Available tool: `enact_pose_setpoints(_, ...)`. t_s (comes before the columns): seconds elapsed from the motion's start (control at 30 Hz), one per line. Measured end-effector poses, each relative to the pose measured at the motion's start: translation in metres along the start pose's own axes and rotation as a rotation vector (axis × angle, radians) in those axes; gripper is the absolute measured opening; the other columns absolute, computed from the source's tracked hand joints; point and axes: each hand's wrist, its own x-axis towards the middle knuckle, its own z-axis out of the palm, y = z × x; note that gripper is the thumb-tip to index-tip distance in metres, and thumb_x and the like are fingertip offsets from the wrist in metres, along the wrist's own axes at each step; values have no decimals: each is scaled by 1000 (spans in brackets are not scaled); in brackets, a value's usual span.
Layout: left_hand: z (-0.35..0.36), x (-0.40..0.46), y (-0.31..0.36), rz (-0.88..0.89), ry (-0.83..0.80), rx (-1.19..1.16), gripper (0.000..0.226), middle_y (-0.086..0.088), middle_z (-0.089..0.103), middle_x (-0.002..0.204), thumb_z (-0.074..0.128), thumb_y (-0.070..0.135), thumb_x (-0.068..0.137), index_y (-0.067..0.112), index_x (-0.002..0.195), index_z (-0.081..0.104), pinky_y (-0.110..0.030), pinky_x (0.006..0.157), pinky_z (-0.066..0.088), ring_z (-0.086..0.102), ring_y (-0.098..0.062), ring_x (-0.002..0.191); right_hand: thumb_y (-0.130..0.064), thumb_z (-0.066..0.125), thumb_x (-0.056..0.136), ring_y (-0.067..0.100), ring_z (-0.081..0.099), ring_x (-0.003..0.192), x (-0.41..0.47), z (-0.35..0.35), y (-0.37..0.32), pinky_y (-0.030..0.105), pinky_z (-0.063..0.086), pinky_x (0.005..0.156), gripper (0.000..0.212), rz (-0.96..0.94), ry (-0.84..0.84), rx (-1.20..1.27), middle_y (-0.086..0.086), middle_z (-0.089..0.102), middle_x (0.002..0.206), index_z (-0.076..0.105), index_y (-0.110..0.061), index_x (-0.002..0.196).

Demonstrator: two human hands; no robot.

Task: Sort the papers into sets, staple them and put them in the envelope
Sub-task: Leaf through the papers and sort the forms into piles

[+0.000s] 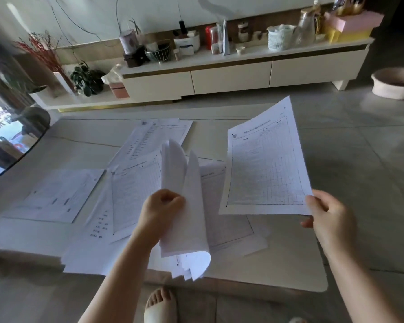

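My left hand (pixel 160 212) grips a bundle of several white sheets (pixel 184 206), curled and held upright above the low table (pixel 278 271). My right hand (pixel 329 215) pinches the lower right corner of a single printed grid sheet (pixel 264 164), lifted and tilted over the table's right side. Flat on the table lie more printed papers: one sheet at the left (pixel 58 194), a grid sheet in the middle (pixel 133 192), an overlapping pair at the back (pixel 156 134) and another grid sheet (pixel 226 206) under the bundle. I see no stapler or envelope.
A long white cabinet (pixel 231 75) crowded with jars, a basket and boxes stands beyond the table. A round woven basket (pixel 394 83) sits on the tiled floor at the right. A plant (pixel 86 80) stands at the left. My foot (pixel 160 304) shows below the table's front edge.
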Motion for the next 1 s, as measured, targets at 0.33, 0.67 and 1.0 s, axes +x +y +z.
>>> enact_pose_setpoints(0.33, -25, 4, 11, 263, -26, 245, 12, 8, 60, 78, 71, 13, 77, 19, 70, 63, -7, 58, 38, 53, -2, 69, -13, 60, 92, 16, 64, 50, -26, 55, 3, 42, 58, 55, 6, 33, -355, -36, 0, 69, 85, 66, -14, 91)
enact_pose_setpoints(0.67, 39, 3, -28, 344, -200, 232, 24, 11, 53, 80, 69, 14, 79, 27, 65, 55, -2, 59, 35, 50, 4, 67, -17, 59, 93, 19, 62, 101, -28, 74, 18, 22, 40, 78, 29, -39, -369, -368, 2, 67, 110, 63, -9, 121)
enact_pose_setpoints(1.0, 62, 8, -41, 157, -289, 146, 15, 15, 50, 91, 59, 14, 90, 19, 100, 68, -8, 69, 38, 53, -6, 84, -33, 57, 93, 16, 61, 104, -26, 89, 3, 26, 41, 84, 21, 114, -457, -139, -2, 67, 103, 63, -17, 104)
